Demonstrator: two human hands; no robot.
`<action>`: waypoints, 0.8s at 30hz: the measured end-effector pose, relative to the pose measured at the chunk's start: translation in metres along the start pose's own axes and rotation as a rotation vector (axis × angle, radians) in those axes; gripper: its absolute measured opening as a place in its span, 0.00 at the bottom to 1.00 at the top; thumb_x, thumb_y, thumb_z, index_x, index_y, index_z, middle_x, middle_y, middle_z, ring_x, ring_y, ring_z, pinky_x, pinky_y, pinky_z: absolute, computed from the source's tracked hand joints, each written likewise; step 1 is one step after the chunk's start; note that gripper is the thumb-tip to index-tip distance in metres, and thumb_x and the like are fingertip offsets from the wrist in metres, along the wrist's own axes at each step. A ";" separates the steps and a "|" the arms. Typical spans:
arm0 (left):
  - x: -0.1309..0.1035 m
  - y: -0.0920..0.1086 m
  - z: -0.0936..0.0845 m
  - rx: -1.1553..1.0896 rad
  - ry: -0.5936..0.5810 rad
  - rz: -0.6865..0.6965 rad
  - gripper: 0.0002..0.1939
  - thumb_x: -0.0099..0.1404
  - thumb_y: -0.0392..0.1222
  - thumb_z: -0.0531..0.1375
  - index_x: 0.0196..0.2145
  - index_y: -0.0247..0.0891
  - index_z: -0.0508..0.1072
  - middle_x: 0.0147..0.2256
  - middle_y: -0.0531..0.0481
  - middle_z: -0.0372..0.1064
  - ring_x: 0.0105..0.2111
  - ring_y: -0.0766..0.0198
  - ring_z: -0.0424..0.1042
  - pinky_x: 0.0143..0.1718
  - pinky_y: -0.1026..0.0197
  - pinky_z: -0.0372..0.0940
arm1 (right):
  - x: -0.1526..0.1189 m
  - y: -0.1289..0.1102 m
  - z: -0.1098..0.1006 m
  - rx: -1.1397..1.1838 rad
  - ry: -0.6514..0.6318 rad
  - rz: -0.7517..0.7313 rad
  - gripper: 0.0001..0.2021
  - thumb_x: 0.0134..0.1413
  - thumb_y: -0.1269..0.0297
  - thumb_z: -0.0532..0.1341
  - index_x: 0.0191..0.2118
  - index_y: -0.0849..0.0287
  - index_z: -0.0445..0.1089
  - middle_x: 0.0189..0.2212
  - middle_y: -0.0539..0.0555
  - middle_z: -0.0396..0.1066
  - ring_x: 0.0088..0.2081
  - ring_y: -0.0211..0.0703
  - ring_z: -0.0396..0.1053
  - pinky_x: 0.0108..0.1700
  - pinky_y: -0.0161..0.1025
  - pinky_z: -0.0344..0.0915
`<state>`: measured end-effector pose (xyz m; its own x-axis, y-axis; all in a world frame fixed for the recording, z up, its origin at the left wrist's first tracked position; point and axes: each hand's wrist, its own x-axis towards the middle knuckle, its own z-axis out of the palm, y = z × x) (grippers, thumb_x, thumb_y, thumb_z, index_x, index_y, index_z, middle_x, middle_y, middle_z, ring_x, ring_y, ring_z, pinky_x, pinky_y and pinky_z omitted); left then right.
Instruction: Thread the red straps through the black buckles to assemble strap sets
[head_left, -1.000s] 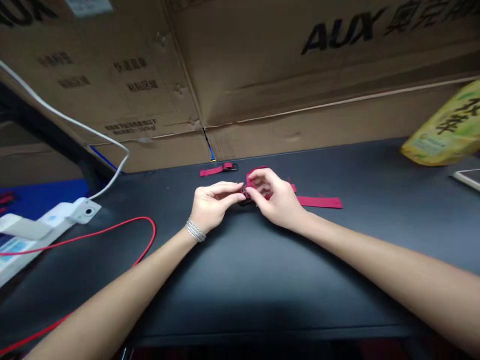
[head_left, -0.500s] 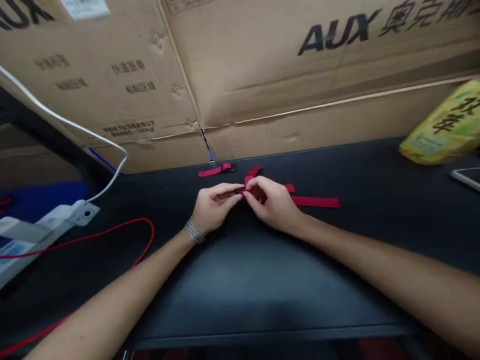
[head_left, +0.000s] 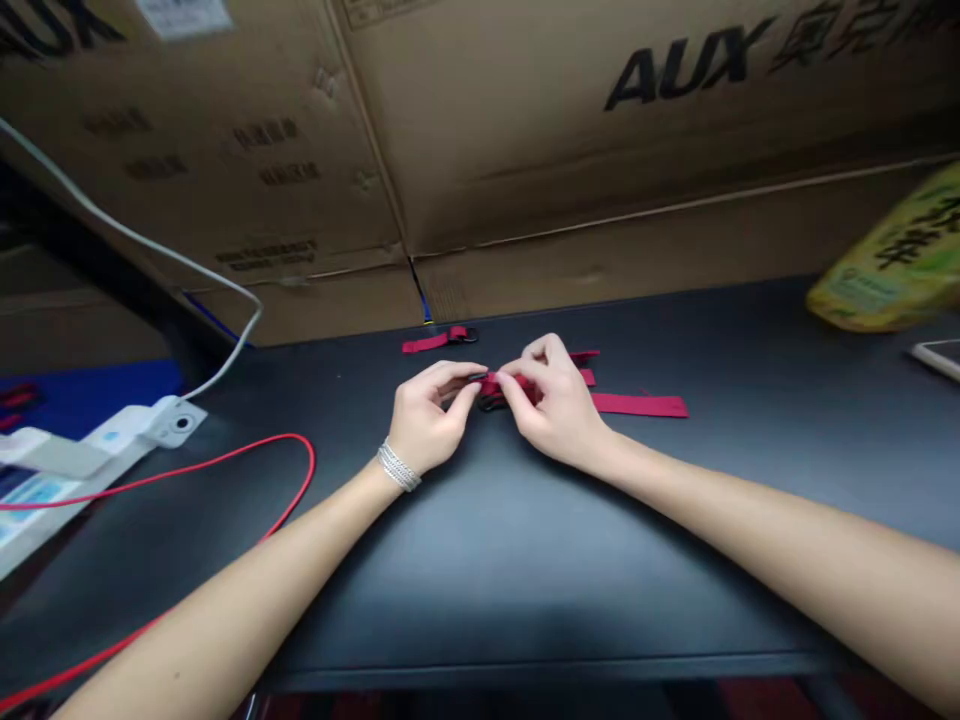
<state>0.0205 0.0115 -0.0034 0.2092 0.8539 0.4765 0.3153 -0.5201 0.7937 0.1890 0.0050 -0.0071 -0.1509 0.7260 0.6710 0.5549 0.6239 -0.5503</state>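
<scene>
My left hand (head_left: 429, 415) pinches a small black buckle (head_left: 477, 377) between thumb and fingertips. Close beside it, my right hand (head_left: 559, 410) is closed on a red webbing strap (head_left: 492, 385) that meets the buckle. A dark ring-like piece (head_left: 492, 404) shows just under the strap, between the hands. My right fingers and palm hide much of the strap. Past the right hand, a flat red strap (head_left: 641, 405) lies on the black table, with shorter red ends above it. Farther back rests another red strap (head_left: 426, 344) with a black ring (head_left: 470, 335) at its end.
Cardboard boxes (head_left: 525, 150) stand along the back of the black table (head_left: 480, 580). On the left are a white power strip (head_left: 112, 445), a white cable (head_left: 165, 257) and a red cable (head_left: 225, 473). A yellow bag (head_left: 877, 270) and a phone-like object (head_left: 937, 358) sit at the right.
The red strap end that stood up above my fingers is now down, lying along the right hand. My right hand has turned, its knuckles higher and its fingertips slightly farther from the left.
</scene>
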 end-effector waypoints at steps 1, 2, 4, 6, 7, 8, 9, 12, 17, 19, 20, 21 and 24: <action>0.000 0.000 0.000 0.031 0.003 0.015 0.09 0.60 0.38 0.59 0.38 0.35 0.76 0.38 0.46 0.75 0.37 0.62 0.75 0.42 0.61 0.71 | 0.000 0.000 0.000 0.019 -0.023 0.007 0.10 0.58 0.68 0.55 0.29 0.62 0.70 0.29 0.55 0.64 0.33 0.41 0.64 0.35 0.37 0.61; 0.001 0.000 -0.001 0.066 0.010 0.029 0.09 0.60 0.37 0.59 0.38 0.36 0.76 0.37 0.46 0.75 0.37 0.62 0.75 0.43 0.61 0.70 | 0.000 0.001 0.000 0.043 -0.054 0.024 0.10 0.58 0.69 0.54 0.30 0.62 0.70 0.29 0.55 0.65 0.32 0.40 0.64 0.35 0.37 0.61; 0.002 0.001 -0.002 0.137 0.023 0.054 0.09 0.60 0.37 0.59 0.38 0.36 0.76 0.37 0.47 0.76 0.38 0.62 0.74 0.44 0.60 0.69 | 0.000 0.002 0.000 0.086 -0.106 0.071 0.08 0.59 0.69 0.54 0.32 0.61 0.70 0.28 0.53 0.68 0.30 0.38 0.65 0.34 0.36 0.61; 0.002 0.000 -0.003 0.163 0.030 0.057 0.09 0.60 0.36 0.59 0.38 0.36 0.76 0.37 0.47 0.76 0.38 0.62 0.74 0.44 0.61 0.69 | -0.001 0.002 0.000 0.113 -0.123 0.105 0.06 0.57 0.69 0.56 0.35 0.61 0.70 0.28 0.52 0.70 0.28 0.37 0.65 0.32 0.35 0.61; 0.002 0.000 -0.003 0.155 0.031 0.050 0.09 0.60 0.36 0.59 0.38 0.36 0.76 0.37 0.47 0.76 0.37 0.62 0.74 0.44 0.61 0.69 | -0.001 0.001 0.000 0.121 -0.132 0.109 0.05 0.56 0.69 0.57 0.36 0.60 0.70 0.29 0.51 0.71 0.27 0.37 0.65 0.32 0.34 0.61; 0.003 -0.001 -0.003 0.138 0.028 0.039 0.09 0.59 0.36 0.60 0.38 0.35 0.76 0.37 0.47 0.76 0.37 0.63 0.75 0.43 0.61 0.69 | -0.001 0.001 -0.001 0.126 -0.142 0.104 0.05 0.56 0.69 0.57 0.36 0.60 0.70 0.29 0.51 0.72 0.27 0.36 0.65 0.32 0.34 0.60; 0.003 -0.001 -0.003 0.118 0.027 0.026 0.09 0.59 0.36 0.60 0.38 0.35 0.75 0.37 0.47 0.76 0.37 0.63 0.75 0.43 0.61 0.69 | -0.002 0.000 -0.001 0.126 -0.147 0.099 0.05 0.55 0.69 0.58 0.35 0.60 0.70 0.29 0.51 0.72 0.26 0.36 0.65 0.31 0.34 0.60; 0.003 -0.002 -0.002 0.071 0.026 -0.007 0.08 0.57 0.36 0.61 0.37 0.34 0.75 0.35 0.47 0.75 0.35 0.63 0.75 0.41 0.61 0.70 | -0.002 -0.001 -0.002 0.105 -0.142 0.091 0.04 0.55 0.70 0.57 0.34 0.60 0.70 0.28 0.52 0.72 0.26 0.36 0.65 0.31 0.34 0.60; 0.002 0.000 -0.001 0.016 0.006 -0.012 0.08 0.56 0.36 0.63 0.35 0.33 0.75 0.33 0.47 0.75 0.33 0.64 0.75 0.39 0.62 0.71 | -0.002 -0.001 -0.002 0.092 -0.132 0.076 0.04 0.54 0.71 0.56 0.33 0.61 0.68 0.27 0.52 0.70 0.26 0.36 0.63 0.30 0.33 0.59; 0.002 0.001 -0.001 0.016 -0.004 -0.007 0.08 0.56 0.36 0.63 0.35 0.33 0.75 0.33 0.47 0.75 0.33 0.63 0.75 0.39 0.62 0.71 | -0.002 -0.001 -0.002 0.099 -0.142 0.077 0.03 0.53 0.71 0.56 0.32 0.61 0.67 0.26 0.51 0.69 0.25 0.35 0.62 0.28 0.33 0.58; 0.001 0.002 -0.001 0.020 -0.013 -0.006 0.07 0.56 0.36 0.62 0.35 0.33 0.75 0.33 0.47 0.75 0.33 0.63 0.75 0.39 0.62 0.71 | -0.002 -0.001 -0.002 0.103 -0.152 0.079 0.03 0.53 0.72 0.56 0.32 0.61 0.67 0.26 0.51 0.68 0.24 0.35 0.62 0.28 0.33 0.57; 0.001 0.002 -0.001 0.027 -0.021 -0.005 0.07 0.57 0.36 0.62 0.35 0.34 0.75 0.33 0.47 0.75 0.33 0.63 0.75 0.39 0.62 0.71 | -0.002 -0.001 -0.002 0.110 -0.162 0.079 0.03 0.52 0.72 0.56 0.31 0.61 0.66 0.25 0.50 0.67 0.24 0.34 0.61 0.27 0.32 0.57; 0.001 0.001 -0.001 0.069 -0.012 -0.005 0.07 0.59 0.36 0.59 0.36 0.35 0.75 0.35 0.47 0.75 0.35 0.63 0.75 0.40 0.62 0.70 | -0.002 -0.002 -0.002 0.134 -0.184 0.079 0.02 0.51 0.73 0.56 0.31 0.61 0.65 0.24 0.49 0.65 0.24 0.34 0.61 0.27 0.32 0.57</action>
<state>0.0200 0.0121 -0.0017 0.2182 0.8565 0.4677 0.3798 -0.5160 0.7678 0.1897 0.0019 -0.0068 -0.2648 0.8067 0.5283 0.4589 0.5873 -0.6667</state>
